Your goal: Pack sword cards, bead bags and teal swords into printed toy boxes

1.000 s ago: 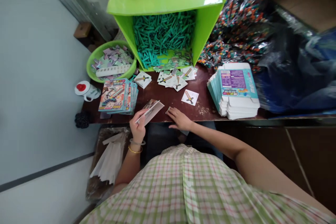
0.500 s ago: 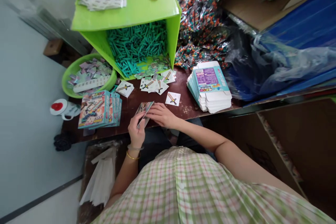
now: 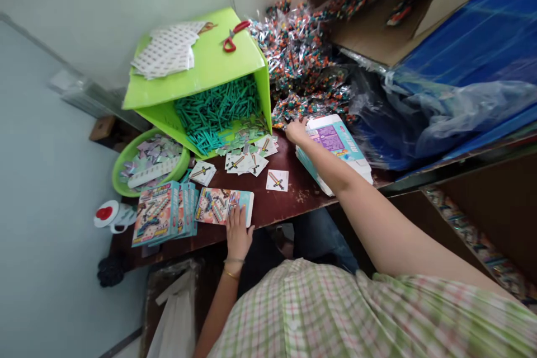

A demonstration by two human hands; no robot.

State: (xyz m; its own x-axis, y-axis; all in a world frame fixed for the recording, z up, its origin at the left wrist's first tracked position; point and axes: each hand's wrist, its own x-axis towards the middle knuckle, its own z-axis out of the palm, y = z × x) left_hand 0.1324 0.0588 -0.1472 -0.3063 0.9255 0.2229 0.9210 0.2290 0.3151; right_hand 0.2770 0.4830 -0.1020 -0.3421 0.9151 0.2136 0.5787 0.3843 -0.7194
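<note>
My left hand [image 3: 238, 229] lies with its fingers stretched out on the near edge of a flat printed box [image 3: 212, 205], which rests on the table beside several similar boxes [image 3: 151, 213]. Farther off, my right hand [image 3: 296, 131] is at the edge of a heap of clear plastic bags of small coloured pieces [image 3: 289, 106]. Its fingers are bent onto a bag there, though their tips are partly hidden. Under my right forearm is a stack of flat box blanks [image 3: 329, 140]. A single sword-picture card [image 3: 277, 180] lies between my hands.
A lime-green bin [image 3: 197, 89] lies on its side, full of teal sticks [image 3: 218, 109]; scissors [image 3: 233, 37] and printed sheets [image 3: 168, 50] rest on it. Sword cards [image 3: 239, 163] spread before it. At left are a green basin [image 3: 187, 165] and a lidded mug [image 3: 113, 217].
The box that both hands held is now down on the table under my left hand. My right hand has left it and moved forward and right to the bags. The view has shifted.
</note>
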